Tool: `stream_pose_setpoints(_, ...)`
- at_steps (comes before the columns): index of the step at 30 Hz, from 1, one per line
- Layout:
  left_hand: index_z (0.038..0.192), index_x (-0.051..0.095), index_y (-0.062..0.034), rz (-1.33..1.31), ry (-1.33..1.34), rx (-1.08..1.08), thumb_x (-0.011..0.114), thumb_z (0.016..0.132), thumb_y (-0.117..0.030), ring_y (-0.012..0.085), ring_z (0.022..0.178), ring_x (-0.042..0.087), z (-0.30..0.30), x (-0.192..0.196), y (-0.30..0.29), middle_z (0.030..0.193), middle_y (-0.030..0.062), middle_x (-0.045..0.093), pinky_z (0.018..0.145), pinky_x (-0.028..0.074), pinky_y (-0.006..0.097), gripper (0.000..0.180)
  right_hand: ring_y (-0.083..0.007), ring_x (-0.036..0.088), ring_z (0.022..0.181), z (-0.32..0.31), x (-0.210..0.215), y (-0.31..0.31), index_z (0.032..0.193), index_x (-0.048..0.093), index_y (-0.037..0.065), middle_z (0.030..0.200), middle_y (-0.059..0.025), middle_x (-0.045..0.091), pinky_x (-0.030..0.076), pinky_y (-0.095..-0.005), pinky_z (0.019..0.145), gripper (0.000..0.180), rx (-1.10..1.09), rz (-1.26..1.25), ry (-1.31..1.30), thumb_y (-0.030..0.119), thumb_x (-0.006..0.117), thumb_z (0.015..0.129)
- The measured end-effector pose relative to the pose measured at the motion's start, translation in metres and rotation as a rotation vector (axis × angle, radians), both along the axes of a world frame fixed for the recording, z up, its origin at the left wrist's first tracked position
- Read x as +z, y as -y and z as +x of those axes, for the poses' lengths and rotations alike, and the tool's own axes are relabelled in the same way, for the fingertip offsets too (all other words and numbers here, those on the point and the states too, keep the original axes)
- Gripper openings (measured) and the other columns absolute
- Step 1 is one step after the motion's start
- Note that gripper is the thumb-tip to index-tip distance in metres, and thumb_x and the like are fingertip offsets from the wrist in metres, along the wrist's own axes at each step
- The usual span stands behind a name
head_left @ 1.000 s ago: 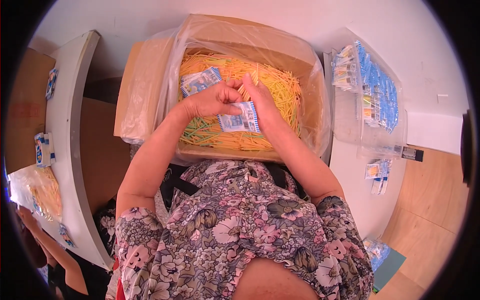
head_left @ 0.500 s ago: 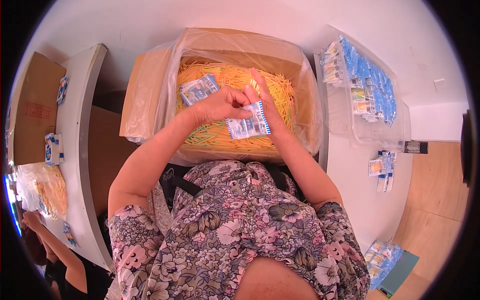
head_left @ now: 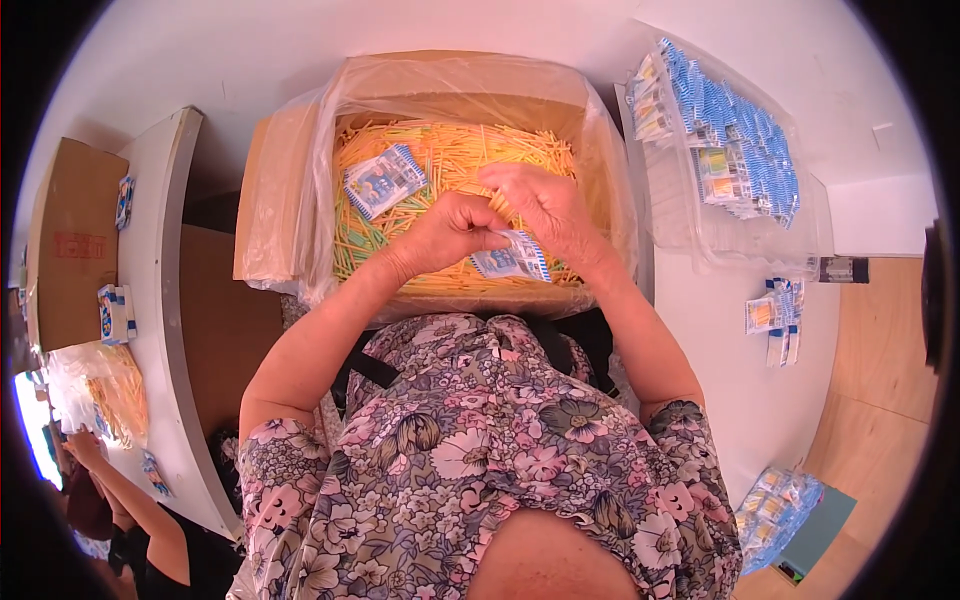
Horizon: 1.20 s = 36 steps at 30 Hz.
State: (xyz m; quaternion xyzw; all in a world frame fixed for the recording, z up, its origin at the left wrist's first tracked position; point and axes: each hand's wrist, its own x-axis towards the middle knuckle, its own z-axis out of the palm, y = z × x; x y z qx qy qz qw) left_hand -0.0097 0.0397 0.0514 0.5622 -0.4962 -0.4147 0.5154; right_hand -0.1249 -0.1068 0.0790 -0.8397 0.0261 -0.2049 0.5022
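Observation:
A carton (head_left: 270, 205) lined with clear plastic holds a heap of thin yellow, orange and green sticks (head_left: 430, 145). Over the heap, my left hand (head_left: 445, 232) pinches the upper edge of a small blue-and-white printed packet (head_left: 512, 258). My right hand (head_left: 552, 208) is closed around a small bundle of yellow sticks (head_left: 500, 207), their ends close to the packet's top edge. Whether the ends are inside the packet is hidden by my fingers. Another blue-and-white packet (head_left: 384, 182) lies flat on the sticks, left of my hands.
To the right, a clear plastic bin (head_left: 680, 225) holds rows of filled packets (head_left: 735, 140). Several packets (head_left: 775, 315) lie on the white table (head_left: 705, 350) below it. At the left, a brown box (head_left: 75, 240) stands on another table, near a co-worker's arm (head_left: 130, 500).
My right hand has turned from fingers pointing up to curled over, bringing the sticks down to the packet. The held packet is tilted more and partly covered. The whole view has shifted slightly.

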Motion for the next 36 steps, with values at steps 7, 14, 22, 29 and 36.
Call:
stream_pose_setpoints(7,0.084,0.067,-0.0005,0.029,0.071,0.036,0.068,0.08,-0.004,0.0055,0.069,0.053,0.0,-0.008,0.008,0.07,0.0,0.06,0.062,0.045,0.024,0.005,-0.0174,0.052,0.049,0.009,-0.002,-0.008,0.073,0.058,0.002,0.058,-0.0108,0.055,0.042,-0.0305,0.049,0.026,-0.223,0.029,-0.17,0.026,0.065,0.081)
stream_pose_setpoints(14,0.094,0.067,-0.0013,0.141,-0.292,0.134,0.064,0.086,-0.009,0.005,0.076,0.055,0.016,-0.024,0.006,0.08,-0.0017,0.065,0.07,0.046,0.022,0.011,-0.0088,0.047,0.057,-0.032,-0.018,0.015,0.069,0.054,0.0,0.057,-0.0049,0.046,0.04,-0.0277,0.053,0.022,-0.392,-0.159,-0.232,0.015,0.065,0.081)
stream_pose_setpoints(22,0.09,0.069,0.0012,0.063,-0.359,0.258,0.069,0.081,-0.006,0.0062,0.074,0.059,0.024,-0.023,0.004,0.081,0.0013,0.067,0.07,0.048,0.021,0.011,-0.0096,0.053,0.053,-0.048,-0.019,0.013,0.069,0.054,0.005,0.058,-0.002,0.051,0.039,-0.029,0.047,0.023,-0.105,-0.077,-0.366,0.02,0.061,0.085)
stream_pose_setpoints(29,0.092,0.069,0.0015,0.073,-0.414,0.197,0.07,0.081,-0.005,0.0077,0.08,0.06,0.021,-0.024,0.009,0.083,0.002,0.067,0.073,0.048,0.022,0.014,0.0,0.039,0.049,-0.013,0.019,0.024,0.07,0.054,0.01,0.061,0.0065,0.047,0.026,-0.0178,0.042,0.022,-0.173,0.523,-0.384,0.021,0.064,0.086)
stream_pose_setpoints(36,0.086,0.069,-0.0017,0.178,-0.464,0.258,0.067,0.083,-0.008,0.0067,0.073,0.057,0.029,-0.024,0.008,0.079,-0.0001,0.066,0.071,0.046,0.023,0.008,-0.0028,0.042,0.051,-0.013,0.017,0.037,0.067,0.052,0.008,0.061,0.0053,0.049,0.031,-0.0211,0.045,0.026,-0.245,0.412,-0.287,0.021,0.065,0.085)
